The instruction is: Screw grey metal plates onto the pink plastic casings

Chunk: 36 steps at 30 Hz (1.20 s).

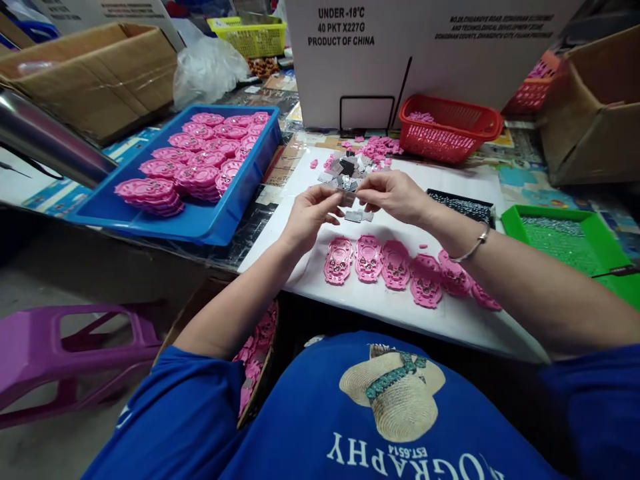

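Observation:
My left hand (316, 212) pinches a small flat grey piece (349, 197) between thumb and fingers. At the piece's other side my right hand (395, 193), with a bracelet on its wrist, has its fingertips closed on it. Its exact shape is partly hidden by my fingers. Just beyond the hands lies a pile of grey flat pieces (345, 167), with a few more grey pieces (358, 216) below. Nearer to me, several pink plastic shells (369, 259) with small metal parts lie in a row on the white board (305, 277); my right forearm covers part of the row.
A blue tray (200, 230) of stacked pink shells stands at left. Small pink parts (383, 148) and a red basket (445, 150) are at the back. On the right sit a black tray (463, 207) and a green tray (595, 233) of small metal parts. A purple stool (30, 353) stands lower left.

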{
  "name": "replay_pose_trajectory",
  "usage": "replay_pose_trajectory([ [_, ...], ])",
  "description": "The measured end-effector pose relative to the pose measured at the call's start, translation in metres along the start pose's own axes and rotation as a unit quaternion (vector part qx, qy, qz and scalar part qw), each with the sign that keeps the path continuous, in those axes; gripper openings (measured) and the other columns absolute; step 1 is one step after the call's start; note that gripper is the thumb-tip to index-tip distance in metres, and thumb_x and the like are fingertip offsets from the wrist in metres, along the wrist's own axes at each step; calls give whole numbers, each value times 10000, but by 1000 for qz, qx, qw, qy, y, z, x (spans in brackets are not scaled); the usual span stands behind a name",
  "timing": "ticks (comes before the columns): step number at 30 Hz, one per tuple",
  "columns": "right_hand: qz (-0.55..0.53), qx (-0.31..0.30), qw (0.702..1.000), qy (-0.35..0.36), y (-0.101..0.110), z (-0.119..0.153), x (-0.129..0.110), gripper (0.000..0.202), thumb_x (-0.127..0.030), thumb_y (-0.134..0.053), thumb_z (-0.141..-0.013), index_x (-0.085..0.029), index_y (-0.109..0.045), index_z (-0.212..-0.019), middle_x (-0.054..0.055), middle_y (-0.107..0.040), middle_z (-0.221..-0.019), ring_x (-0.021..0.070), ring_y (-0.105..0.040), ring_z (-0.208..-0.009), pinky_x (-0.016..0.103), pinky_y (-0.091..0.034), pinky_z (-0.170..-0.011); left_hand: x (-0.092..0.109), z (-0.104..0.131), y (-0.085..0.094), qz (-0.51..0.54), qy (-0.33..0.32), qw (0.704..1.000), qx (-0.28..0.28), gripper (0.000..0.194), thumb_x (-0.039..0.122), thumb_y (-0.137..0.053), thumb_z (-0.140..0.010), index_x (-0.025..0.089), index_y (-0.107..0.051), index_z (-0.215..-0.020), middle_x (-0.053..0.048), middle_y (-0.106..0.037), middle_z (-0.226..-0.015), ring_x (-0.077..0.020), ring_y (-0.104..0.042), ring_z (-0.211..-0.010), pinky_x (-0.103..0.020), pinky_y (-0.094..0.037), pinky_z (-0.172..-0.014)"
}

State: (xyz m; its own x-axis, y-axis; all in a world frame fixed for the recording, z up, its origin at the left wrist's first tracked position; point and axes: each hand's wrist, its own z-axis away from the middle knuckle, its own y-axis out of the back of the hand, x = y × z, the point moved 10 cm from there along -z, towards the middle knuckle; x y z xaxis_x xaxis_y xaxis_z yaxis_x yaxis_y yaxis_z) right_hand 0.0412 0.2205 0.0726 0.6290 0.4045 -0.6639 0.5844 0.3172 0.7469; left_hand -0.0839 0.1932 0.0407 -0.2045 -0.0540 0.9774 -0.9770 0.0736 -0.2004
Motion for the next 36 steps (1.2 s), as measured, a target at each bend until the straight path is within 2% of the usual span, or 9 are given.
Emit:
replay_pose_trajectory([
  [3, 122, -17, 992, 19, -17, -12, 9, 65, -158, -663, -862, -136, -713, -898, 67, -690, -891, 169, -618, -853, 322, -474, -814, -7, -3, 22, 30, 38, 998, 51, 260, 252, -748, -639, 161, -528, -744, 0, -696, -731, -125, -678, -597, -213, -531, -540],
  [8, 176, -36, 983, 26, -40, -21, 19, 118, -154, -725, -782, -125, -732, -896, 112, -652, -986, 239, -580, -962, 350, -429, -838, -10, -3, 45, 9, 60, 994, 90, 222, 203, -713, -636, 151, -517, -726, 12, -671, -661, -126, -670, -530, -203, -520, -501],
  [14, 150, -27, 988, 11, -41, -25, 19, 118, -116, -746, -735, -128, -711, -848, 78, -643, -883, 210, -562, -883, 334, -409, -796, -16, -4, 51, 2, 70, 994, 80, 244, 223, -726, -648, 150, -525, -767, 20, -665, -674, -108, -652, -511, -192, -508, -483],
  [18, 75, -10, 997, -9, -29, -17, 13, 243, -83, -657, -789, -131, -696, -1023, 33, -645, -790, 144, -556, -738, 293, -428, -715, -16, -1, 47, -5, 55, 996, 69, 377, 222, -734, -648, 163, -573, -984, 61, -626, -620, -93, -607, -473, -187, -490, -470],
  [21, 8, -35, 999, -19, -19, -2, 9, 248, -102, -591, -838, -123, -704, -1058, 39, -683, -799, 113, -577, -689, 259, -470, -670, -14, 1, 44, -18, 41, 998, 53, 496, 231, -738, -646, 169, -589, -1116, 73, -607, -629, -87, -594, -471, -196, -493, -476],
  [26, -205, -94, 974, -26, -9, 42, 3, 365, -130, -691, -750, -113, -715, -1113, 82, -728, -962, 136, -655, -824, 267, -537, -772, -13, 4, 42, -29, 38, 998, 47, 316, 228, -728, -648, 132, -662, -941, 31, -638, -687, -77, -607, -504, -184, -488, -483],
  [29, -210, -48, 976, -13, 4, 70, 1, 261, -235, -707, -781, -122, -746, -1013, 69, -722, -890, 123, -647, -767, 254, -527, -723, -13, 8, 37, -23, 39, 998, 40, 316, 219, -738, -639, 138, -675, -938, 29, -653, -704, -75, -614, -512, -183, -498, -498],
  [32, -189, -19, 981, -48, 12, 98, 9, 252, -347, -653, -844, -135, -753, -939, 46, -695, -741, 100, -583, -600, 249, -474, -584, -11, 17, 29, -31, 40, 998, 25, 303, 230, -743, -653, 147, -689, -940, 25, -670, -718, -77, -619, -519, -194, -517, -522],
  [36, -92, 78, 991, -54, 49, 139, 23, 217, -357, -668, -828, -174, -763, -896, 59, -704, -866, 138, -611, -742, 276, -476, -669, 3, 33, 11, -73, 5, 997, -19, 237, 243, -735, -704, 153, -725, -923, 1, -705, -741, -90, -624, -547, -205, -512, -530],
])
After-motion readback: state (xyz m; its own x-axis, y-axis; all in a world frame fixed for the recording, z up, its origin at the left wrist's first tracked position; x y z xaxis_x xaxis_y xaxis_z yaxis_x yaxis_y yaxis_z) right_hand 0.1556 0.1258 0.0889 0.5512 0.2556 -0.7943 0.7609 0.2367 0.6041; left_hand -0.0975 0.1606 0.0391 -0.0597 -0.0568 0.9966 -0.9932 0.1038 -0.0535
